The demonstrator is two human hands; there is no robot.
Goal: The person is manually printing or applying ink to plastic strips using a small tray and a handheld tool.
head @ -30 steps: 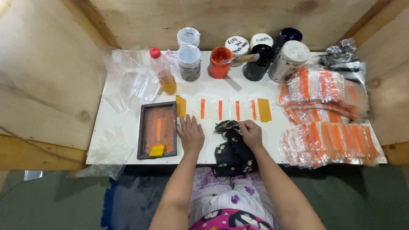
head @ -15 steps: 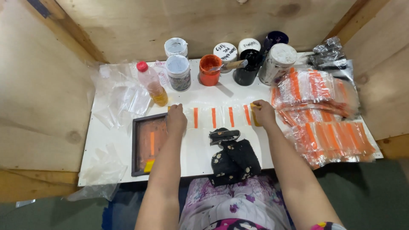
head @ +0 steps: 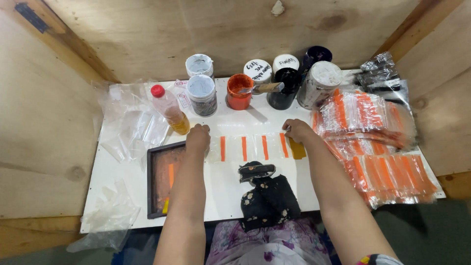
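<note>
Pressing down from the head view: left hand point(head: 197, 139) and right hand point(head: 296, 130) lying well apart, fingers curled on opposite ends of a clear plastic strip point(head: 252, 147) printed with orange bars, seemingly pinning it flat on the white table point(head: 122, 172). Sitting just left, touching nothing: a dark printing frame point(head: 164, 179). Standing behind: an orange paint pot point(head: 239, 92). Stacking up at right: printed bags point(head: 378, 142).

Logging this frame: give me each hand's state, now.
Left hand: knuckles down on the clear strip's left end.
Right hand: fingers curled at its right end; grip unclear.
</note>
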